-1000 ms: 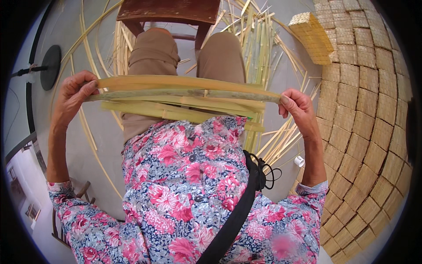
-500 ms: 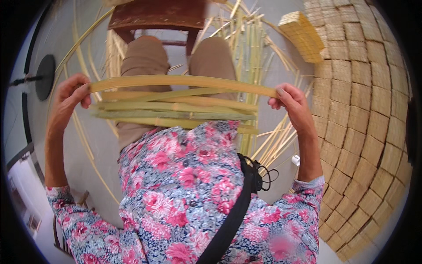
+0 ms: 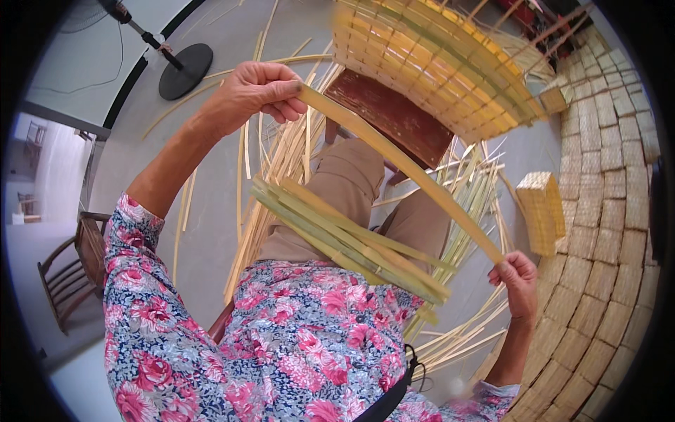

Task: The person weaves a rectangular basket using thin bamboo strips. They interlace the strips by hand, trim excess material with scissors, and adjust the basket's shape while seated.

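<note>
A long yellowish bamboo strip [image 3: 404, 160] is stretched in the air between my two hands and bows slightly. My left hand [image 3: 261, 95] pinches its upper left end between thumb and fingers. At the lower right end, my right hand [image 3: 518, 278] has the same strip in a pinch. Below it, several green and yellow bamboo strips [image 3: 344, 243] lie across my thighs. Ahead of my knees, a partly woven bamboo piece [image 3: 429, 67] with loose ends rests over a worn red-brown wooden bench [image 3: 383, 116].
Loose bamboo strips [image 3: 292, 151] lie on the floor to both sides of my legs. Rows of stacked woven bamboo blocks [image 3: 598, 246] fill the right side, with a single yellow woven block [image 3: 540, 211] beside them. A fan base [image 3: 185, 72] and a wooden chair [image 3: 81, 260] stand at left.
The view has swung, bringing the woven piece and the fan into sight. The strip, level before, now slants down to the right, with my left hand farther ahead than the right.
</note>
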The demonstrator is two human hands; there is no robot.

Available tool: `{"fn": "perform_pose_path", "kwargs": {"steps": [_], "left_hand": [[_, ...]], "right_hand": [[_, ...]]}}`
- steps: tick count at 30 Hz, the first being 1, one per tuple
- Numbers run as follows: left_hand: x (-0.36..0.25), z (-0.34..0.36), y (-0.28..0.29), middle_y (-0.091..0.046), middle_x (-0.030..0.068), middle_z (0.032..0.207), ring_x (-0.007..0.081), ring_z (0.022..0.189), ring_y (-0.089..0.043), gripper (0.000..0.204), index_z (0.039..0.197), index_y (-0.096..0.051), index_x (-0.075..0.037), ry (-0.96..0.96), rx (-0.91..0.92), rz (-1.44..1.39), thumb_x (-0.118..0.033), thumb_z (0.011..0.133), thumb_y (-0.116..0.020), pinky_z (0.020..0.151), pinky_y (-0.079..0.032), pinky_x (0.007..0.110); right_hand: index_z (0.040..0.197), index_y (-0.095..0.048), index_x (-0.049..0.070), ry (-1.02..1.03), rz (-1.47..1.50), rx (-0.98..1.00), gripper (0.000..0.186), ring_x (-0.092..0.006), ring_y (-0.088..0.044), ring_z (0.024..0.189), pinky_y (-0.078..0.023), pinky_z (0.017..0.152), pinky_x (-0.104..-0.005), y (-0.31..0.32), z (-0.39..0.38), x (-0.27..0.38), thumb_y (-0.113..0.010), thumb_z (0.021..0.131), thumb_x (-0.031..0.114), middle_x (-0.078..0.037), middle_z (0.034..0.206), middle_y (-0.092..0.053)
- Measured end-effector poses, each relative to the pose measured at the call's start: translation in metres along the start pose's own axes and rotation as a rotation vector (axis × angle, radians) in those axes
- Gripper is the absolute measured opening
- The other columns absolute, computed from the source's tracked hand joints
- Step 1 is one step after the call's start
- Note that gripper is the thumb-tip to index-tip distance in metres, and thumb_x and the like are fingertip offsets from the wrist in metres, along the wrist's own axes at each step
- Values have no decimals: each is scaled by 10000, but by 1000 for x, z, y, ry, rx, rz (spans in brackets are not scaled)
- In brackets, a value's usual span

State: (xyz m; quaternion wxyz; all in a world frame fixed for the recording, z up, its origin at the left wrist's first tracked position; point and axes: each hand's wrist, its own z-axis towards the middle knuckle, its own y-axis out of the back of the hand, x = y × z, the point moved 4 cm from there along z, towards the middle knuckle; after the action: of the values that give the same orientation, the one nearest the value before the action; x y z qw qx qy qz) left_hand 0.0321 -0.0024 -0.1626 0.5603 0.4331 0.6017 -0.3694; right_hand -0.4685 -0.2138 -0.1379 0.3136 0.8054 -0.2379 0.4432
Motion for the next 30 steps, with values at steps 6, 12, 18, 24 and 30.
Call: {"fn": "perform_pose_path", "kwargs": {"steps": [6, 12, 18, 24, 30], "left_hand": [[-36, 7, -4, -729, 77, 826, 91, 712, -698, 226, 1000, -658, -22, -211, 23, 70, -239, 999, -596, 630, -568, 216], [-76, 29, -3, -704, 45, 758, 73, 648, -670, 217, 966, -655, -23, -332, 6, 232, -226, 1005, -589, 582, -539, 191], [-103, 52, 4, -690, 0, 719, 40, 621, -651, 235, 893, -679, -62, -262, 59, 287, -272, 983, -626, 554, -516, 166], [-99, 77, -6, -666, -30, 731, 17, 609, -614, 260, 912, -669, -97, -98, 34, 310, -341, 983, -616, 546, -490, 146], [-91, 81, 23, -654, -56, 743, -8, 587, -568, 253, 946, -649, -122, -50, 32, 331, -367, 989, -602, 522, -446, 136]], "right_hand": [[1015, -696, -5, 108, -208, 148, 142, -125, -679, 782, -532, 726, -262, 2, 14, 6, -646, 949, 109, -61, 818, -717], [969, -648, -24, 212, -279, 115, 119, -135, -663, 774, -550, 757, -286, -6, 21, 14, -629, 958, 93, -77, 836, -704], [948, -648, -14, 76, -167, 293, 166, -127, -626, 661, -511, 610, -250, -11, 27, 16, -602, 972, 144, -74, 756, -673], [951, -658, -7, -11, -45, 349, 171, -107, -571, 550, -444, 492, -221, -3, 24, 0, -613, 955, 158, -80, 698, -662], [985, -693, 5, 69, -8, 390, 207, -56, -510, 507, -405, 468, -201, 2, 47, 21, -614, 959, 195, -62, 716, -688]]}}
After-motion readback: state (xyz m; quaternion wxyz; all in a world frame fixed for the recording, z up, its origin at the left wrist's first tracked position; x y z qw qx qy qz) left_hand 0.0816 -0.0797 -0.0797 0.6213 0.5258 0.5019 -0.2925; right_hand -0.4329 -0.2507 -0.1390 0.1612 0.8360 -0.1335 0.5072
